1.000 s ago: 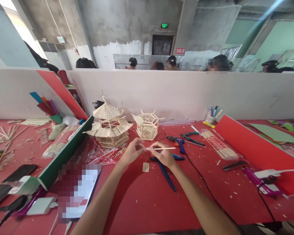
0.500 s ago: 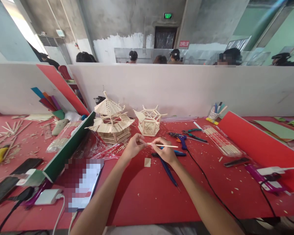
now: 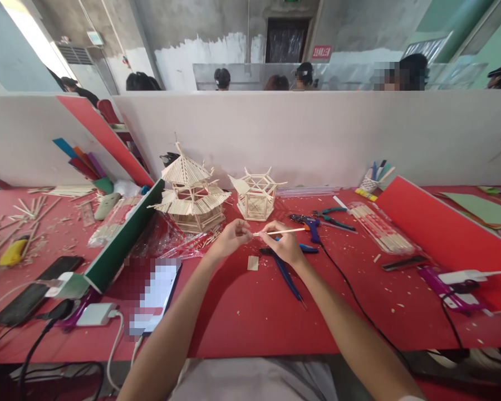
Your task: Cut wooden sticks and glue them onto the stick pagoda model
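A thin wooden stick [image 3: 293, 230] is held level above the red table. My right hand [image 3: 284, 243] pinches it, with its long end sticking out to the right. At the stick's left end, the fingertips of my left hand [image 3: 232, 239] are closed on it; the exact grip is partly hidden. Below the hands lies a small square panel of sticks [image 3: 253, 263]. Blue-handled pliers [image 3: 287, 277] rest under and beside my right hand. Behind the hands stand a two-tiered stick pavilion [image 3: 192, 195] and a smaller six-sided stick frame [image 3: 256, 196].
A blue glue gun [image 3: 312, 227] and green-handled pliers [image 3: 334, 214] lie to the right, near bagged sticks [image 3: 379, 229] and a black cutter [image 3: 404, 263]. At left are a lit tablet [image 3: 161, 298] and a green divider [image 3: 125, 245]. A white partition [image 3: 317, 139] closes the back.
The view has tilted down slightly, so the table appears higher. My hands still hold the stick close together; its right end now angles up a little more.
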Demonstrator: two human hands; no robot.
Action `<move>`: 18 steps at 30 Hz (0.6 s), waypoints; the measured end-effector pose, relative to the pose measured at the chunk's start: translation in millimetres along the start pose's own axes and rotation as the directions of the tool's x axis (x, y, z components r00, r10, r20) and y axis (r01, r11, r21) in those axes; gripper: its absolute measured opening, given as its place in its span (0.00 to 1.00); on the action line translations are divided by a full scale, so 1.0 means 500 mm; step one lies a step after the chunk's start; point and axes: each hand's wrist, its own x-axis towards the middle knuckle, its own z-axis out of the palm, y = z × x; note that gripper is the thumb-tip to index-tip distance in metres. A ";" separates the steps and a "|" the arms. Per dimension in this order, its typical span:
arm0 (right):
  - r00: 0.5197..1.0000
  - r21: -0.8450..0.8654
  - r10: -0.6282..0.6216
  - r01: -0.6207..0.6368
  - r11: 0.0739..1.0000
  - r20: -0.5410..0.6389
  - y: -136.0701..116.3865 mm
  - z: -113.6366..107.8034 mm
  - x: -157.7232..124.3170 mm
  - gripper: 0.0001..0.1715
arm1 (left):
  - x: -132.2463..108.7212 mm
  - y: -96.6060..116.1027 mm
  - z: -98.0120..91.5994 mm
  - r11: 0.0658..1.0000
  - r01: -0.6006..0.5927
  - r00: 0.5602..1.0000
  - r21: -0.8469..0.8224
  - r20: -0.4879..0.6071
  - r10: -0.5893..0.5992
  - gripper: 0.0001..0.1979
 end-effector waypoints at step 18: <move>0.995 -0.130 -0.071 0.061 0.990 -0.071 -0.004 0.011 -0.003 0.11 | 0.011 -0.016 0.010 0.999 0.024 0.996 0.021 -0.084 -0.023 0.12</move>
